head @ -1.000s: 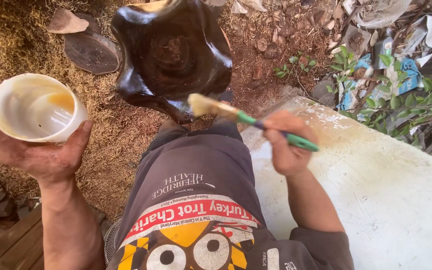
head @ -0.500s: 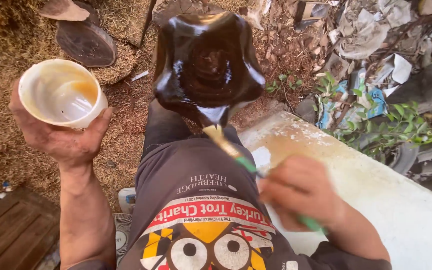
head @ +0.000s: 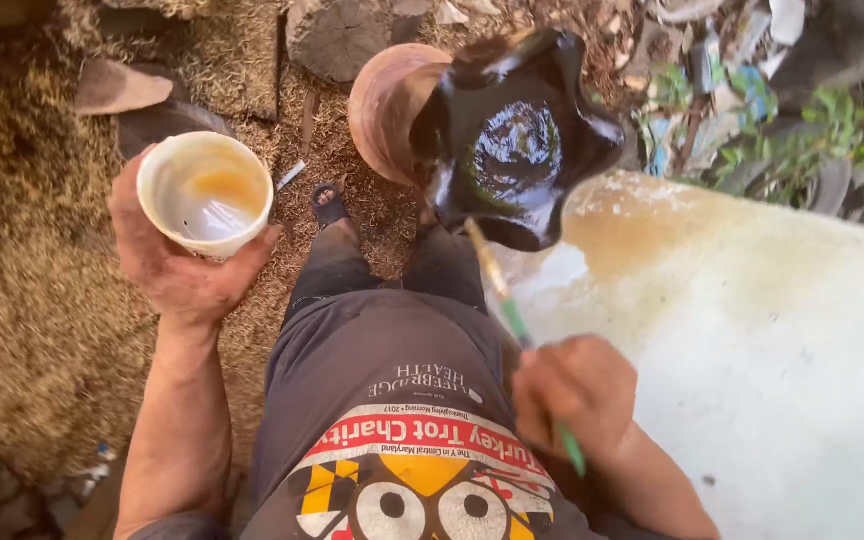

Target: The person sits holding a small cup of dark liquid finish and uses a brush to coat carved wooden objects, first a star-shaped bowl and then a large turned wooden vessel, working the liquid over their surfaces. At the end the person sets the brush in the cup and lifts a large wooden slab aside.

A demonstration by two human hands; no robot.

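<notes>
My left hand holds a white cup up at the left, with a little amber liquid inside. My right hand grips a green-handled paintbrush low at the right. The brush's bristle end touches the lower rim of a glossy dark wavy-edged bowl, which is wet and shiny. Behind that bowl stands a brown clay pot. My torso in a grey printed shirt fills the bottom centre, with my legs below the bowl.
A pale stained slab lies at the right. Straw-like litter covers the ground at the left. Flat stones lie at the upper left. Rubbish and green weeds crowd the upper right. A sandalled foot shows near the centre.
The view has shifted so the bowl now sits up and to the right. My right hand dropped lower and the brush tip went from in front of the bowl to its lower rim. The cup stays held.
</notes>
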